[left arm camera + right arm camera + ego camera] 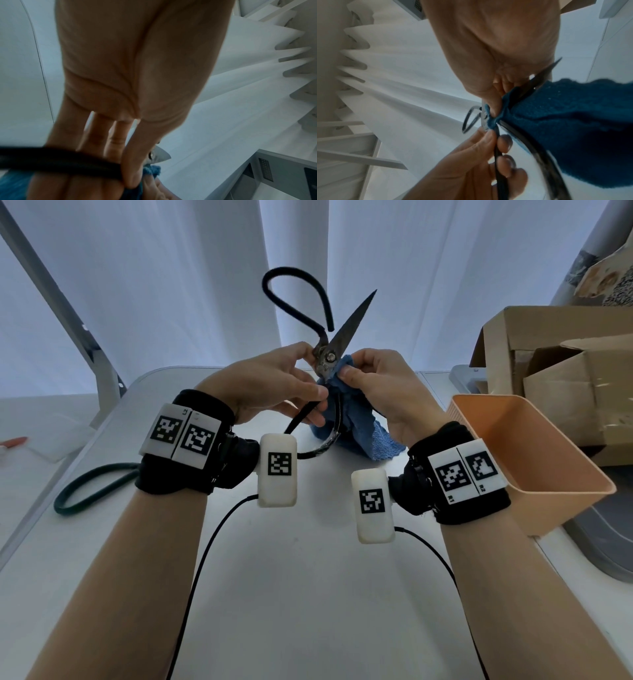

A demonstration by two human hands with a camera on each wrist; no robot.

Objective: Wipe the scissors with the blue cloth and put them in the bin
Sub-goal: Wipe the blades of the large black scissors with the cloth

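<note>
Large old scissors with black looped handles are held wide open above the table, one dark blade pointing up and right, one handle loop rising at the back. My left hand grips the lower handle just below the pivot. My right hand pinches the blue cloth around the metal beside the pivot; the rest of the cloth hangs down and hides the lower blade. In the right wrist view the thumb presses the cloth onto the steel. The peach bin stands open-topped just right of my right wrist.
Cardboard boxes stand behind the bin. A green cable loop lies on the white table at the left, near a white sheet. A grey object sits off the table's right edge. White curtains hang behind.
</note>
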